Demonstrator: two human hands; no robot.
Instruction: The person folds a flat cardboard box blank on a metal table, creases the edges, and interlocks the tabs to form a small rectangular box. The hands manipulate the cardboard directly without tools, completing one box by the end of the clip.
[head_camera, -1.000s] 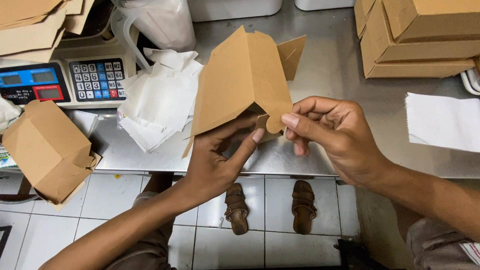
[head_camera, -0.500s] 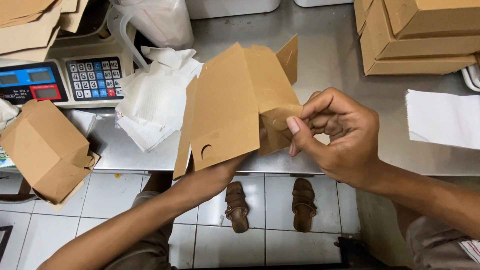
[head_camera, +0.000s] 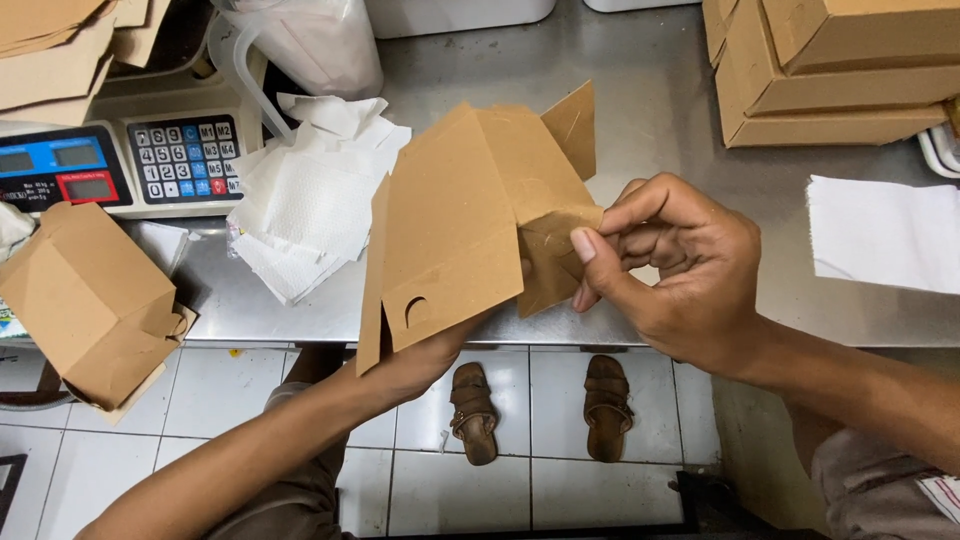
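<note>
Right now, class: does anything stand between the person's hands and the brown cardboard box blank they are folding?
Nothing visible does. The right hand already pinches a flap of the cardboard box blank, and the left hand supports it from beneath, mostly hidden behind the panel.

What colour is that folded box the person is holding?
Plain brown, unprinted; the cardboard box shows clearly in the head view, pinched by the right hand.

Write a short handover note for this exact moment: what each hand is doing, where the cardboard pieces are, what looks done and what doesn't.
Left hand: under the brown cardboard box blank, propping it up, mostly hidden.
Right hand: pinching a side flap at the blank's right edge.
Done: one folded box sits at the counter's left edge; finished boxes stacked at top right.
Left: held blank is only partly folded, flaps not closed.
</note>
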